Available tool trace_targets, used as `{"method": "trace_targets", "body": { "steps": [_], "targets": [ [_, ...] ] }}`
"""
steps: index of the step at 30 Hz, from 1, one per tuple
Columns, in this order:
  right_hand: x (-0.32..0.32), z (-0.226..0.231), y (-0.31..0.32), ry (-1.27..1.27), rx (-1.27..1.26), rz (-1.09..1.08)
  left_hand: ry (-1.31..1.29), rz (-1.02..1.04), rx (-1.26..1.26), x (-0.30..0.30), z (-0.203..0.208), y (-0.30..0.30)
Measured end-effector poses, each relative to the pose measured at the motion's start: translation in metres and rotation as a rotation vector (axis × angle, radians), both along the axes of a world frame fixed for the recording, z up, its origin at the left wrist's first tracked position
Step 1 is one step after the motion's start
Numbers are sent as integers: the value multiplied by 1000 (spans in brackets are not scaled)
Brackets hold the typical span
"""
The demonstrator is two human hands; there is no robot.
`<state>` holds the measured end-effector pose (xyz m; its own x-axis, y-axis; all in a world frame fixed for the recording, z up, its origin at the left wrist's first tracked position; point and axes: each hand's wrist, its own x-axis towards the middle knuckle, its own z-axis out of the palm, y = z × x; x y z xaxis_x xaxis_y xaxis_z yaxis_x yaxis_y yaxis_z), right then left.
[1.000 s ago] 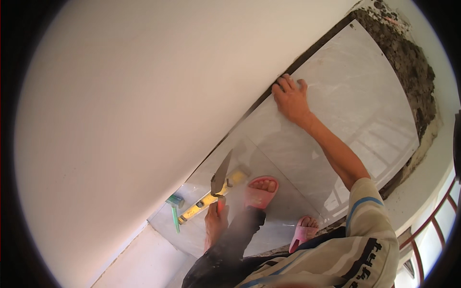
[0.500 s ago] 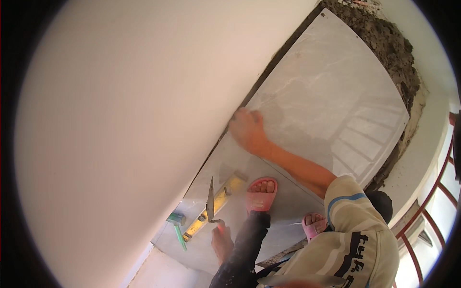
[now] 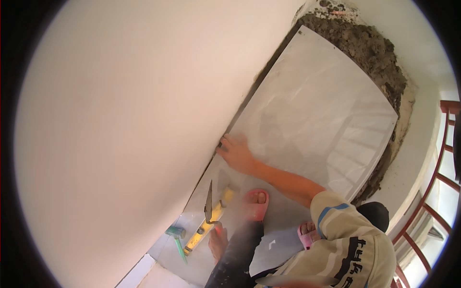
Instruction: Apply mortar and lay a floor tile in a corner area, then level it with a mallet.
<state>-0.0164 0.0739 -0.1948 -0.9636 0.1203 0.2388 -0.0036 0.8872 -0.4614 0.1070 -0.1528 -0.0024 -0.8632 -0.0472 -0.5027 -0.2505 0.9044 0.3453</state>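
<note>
My left hand [image 3: 218, 244] is closed round the red handle of a pointed trowel [image 3: 209, 204], its blade angled up over the tiles. My right hand [image 3: 236, 156] reaches across to the wall side of a large grey tile [image 3: 331, 96], next to the joint with a nearer tile [image 3: 281, 211]. Its fingers are bent at the narrow gap along the wall; what they pinch, if anything, is too small to make out. Beside the trowel, a yellow spirit level [image 3: 204, 229] lies on the nearer tile. A green-handled mallet [image 3: 178, 236] rests left of the level.
A plain pale wall [image 3: 125, 129] runs along the left. Rough dark mortar [image 3: 355, 45] borders the large tile at the far and right sides. My feet in pink sandals [image 3: 258, 209] stand on the nearer tile. A red-brown metal railing [image 3: 427, 204] curves at the right.
My right hand has shifted a little nearer along the wall edge, its fingers now more spread. The view has tilted slightly. My left hand keeps hold of the trowel.
</note>
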Motion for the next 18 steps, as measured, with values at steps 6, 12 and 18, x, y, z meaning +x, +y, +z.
{"method": "trace_targets", "body": {
  "steps": [6, 12, 18],
  "targets": [
    [-8, -6, 35, 111, -7, 164, 48, -124, 21, -17, -11, -12],
    [-31, 12, 135, 63, 182, 211, -43, -175, -16, -25, -16, -23],
    [-31, 16, 145, -112, 58, 240, -107, -146, -58, -44, -19, -19]
  ]
}}
